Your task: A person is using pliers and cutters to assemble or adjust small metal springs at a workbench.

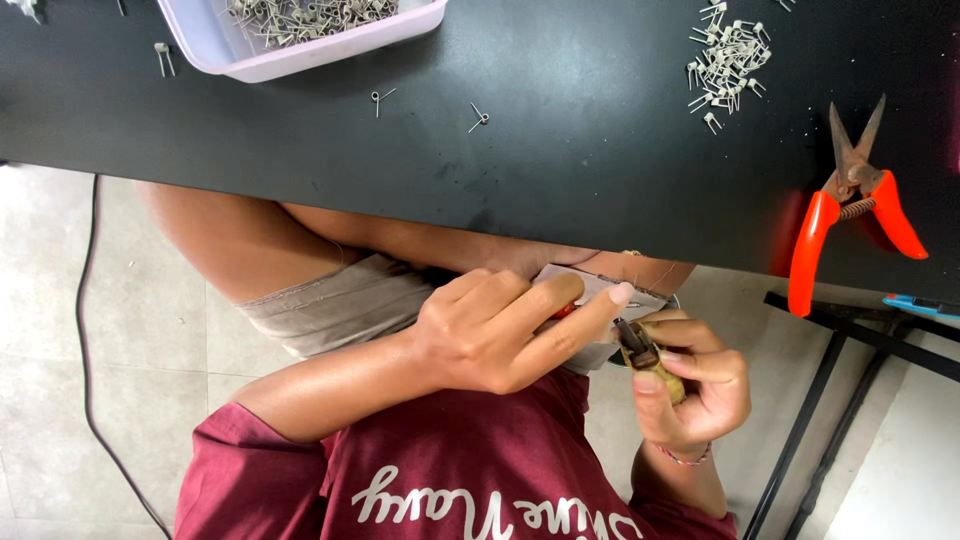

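Observation:
Both hands work in my lap, below the edge of the black table. My right hand grips a small tool with a tan handle and a dark metal tip, pointing up and to the left. My left hand is curled beside it, its index fingertip resting just above the tool's tip. A small red part shows between the left fingers; the rest of it is hidden. A pale flat piece lies under the hands.
On the table stand a pale plastic tray with several small metal wire pieces, a loose heap of the same pieces, two stray ones, and orange-handled snips. A black cable and black frame legs are on the floor.

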